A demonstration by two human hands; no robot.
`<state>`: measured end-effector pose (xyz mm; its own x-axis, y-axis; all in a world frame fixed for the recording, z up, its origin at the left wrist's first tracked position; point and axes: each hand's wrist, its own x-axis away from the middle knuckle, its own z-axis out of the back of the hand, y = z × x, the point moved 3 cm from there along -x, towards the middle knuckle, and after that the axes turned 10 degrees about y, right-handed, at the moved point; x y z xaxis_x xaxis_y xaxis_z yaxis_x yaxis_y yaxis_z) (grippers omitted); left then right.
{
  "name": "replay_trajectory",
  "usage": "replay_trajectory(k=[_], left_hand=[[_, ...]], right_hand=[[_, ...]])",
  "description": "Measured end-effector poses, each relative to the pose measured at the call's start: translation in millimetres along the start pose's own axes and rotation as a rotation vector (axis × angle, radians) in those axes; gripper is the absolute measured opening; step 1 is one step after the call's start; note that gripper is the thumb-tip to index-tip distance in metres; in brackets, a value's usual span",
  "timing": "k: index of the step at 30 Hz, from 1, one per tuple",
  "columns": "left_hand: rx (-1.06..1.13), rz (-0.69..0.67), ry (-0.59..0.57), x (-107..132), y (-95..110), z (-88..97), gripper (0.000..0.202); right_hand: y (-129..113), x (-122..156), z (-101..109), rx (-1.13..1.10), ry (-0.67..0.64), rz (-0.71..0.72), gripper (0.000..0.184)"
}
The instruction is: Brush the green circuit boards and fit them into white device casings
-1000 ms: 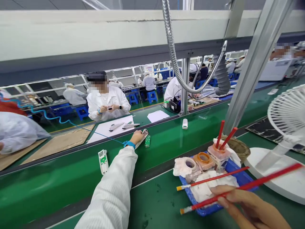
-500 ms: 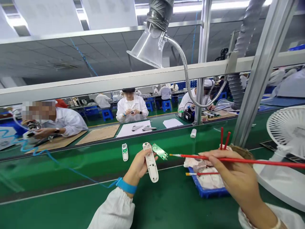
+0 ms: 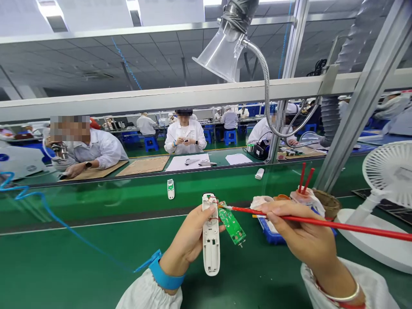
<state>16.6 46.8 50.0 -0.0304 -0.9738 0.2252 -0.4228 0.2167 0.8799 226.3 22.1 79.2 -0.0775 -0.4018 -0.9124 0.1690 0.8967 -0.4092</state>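
Observation:
My left hand [image 3: 186, 240] is shut around a long white plastic device housing [image 3: 211, 253], open side up. A green circuit board [image 3: 231, 225] hangs beside it, joined to the housing's top end by thin wires. My right hand [image 3: 299, 231] grips a red-handled brush [image 3: 322, 222] like a pen. Its pale bristles touch or nearly touch the wires at the housing's top end; I cannot tell which. A blue wrist strap [image 3: 164, 274] circles my left wrist.
A blue tray [image 3: 272, 234] with cloths and a small pot sits behind my right hand, beside a white fan [image 3: 386, 180]. Another white housing [image 3: 171, 189] lies on the green bench. A clear fume hood [image 3: 222, 56] hangs above. Co-workers sit across the bench.
My left hand has lifted the housing and board from the bench. The brush has moved left to the housing's top end, and the board now hangs lower with its wires showing.

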Motion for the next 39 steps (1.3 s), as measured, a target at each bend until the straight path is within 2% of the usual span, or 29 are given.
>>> replay_trajectory(k=[3, 11, 14, 17, 23, 28, 30, 32, 34, 37, 39], left_hand=[[-0.027, -0.002, -0.001, 1, 2, -0.2, 0.026], [-0.012, 0.014, 0.013, 2, 3, -0.2, 0.028], [-0.004, 0.015, 0.023, 2, 5, 1.0, 0.03], [-0.011, 0.004, 0.008, 2, 6, 0.9, 0.029], [-0.041, 0.013, -0.031, 5, 6, -1.2, 0.027], [-0.034, 0.028, -0.042, 4, 6, -2.1, 0.026], [-0.01, 0.056, -0.046, 1, 4, -1.7, 0.022], [0.022, 0.084, -0.048, -2, 2, -0.8, 0.017], [0.047, 0.087, -0.072, -3, 3, -0.5, 0.016], [0.054, 0.067, -0.097, -2, 6, -1.7, 0.037], [0.037, 0.07, -0.049, -2, 6, -2.0, 0.057]], right_hand=[[-7, -1, 6, 0.018, -0.026, 0.049, 0.038], [-5, -7, 13, 0.134, -0.099, 0.026, 0.033], [-9, -9, 17, 0.145, -0.011, 0.046, 0.035], [-18, -7, 20, 0.033, 0.093, 0.04, 0.04], [-19, 2, 12, -0.098, -0.121, -0.028, 0.044], [-16, 1, 15, -0.078, -0.141, -0.08, 0.035], [-12, -4, 19, -0.033, -0.075, -0.109, 0.027], [0, -8, 28, 0.052, 0.1, -0.198, 0.017], [23, -3, 42, 0.094, 0.333, -0.388, 0.011], [69, 24, 63, 0.002, 0.569, -0.807, 0.033], [93, 52, 75, 0.059, 0.647, -1.046, 0.045]])
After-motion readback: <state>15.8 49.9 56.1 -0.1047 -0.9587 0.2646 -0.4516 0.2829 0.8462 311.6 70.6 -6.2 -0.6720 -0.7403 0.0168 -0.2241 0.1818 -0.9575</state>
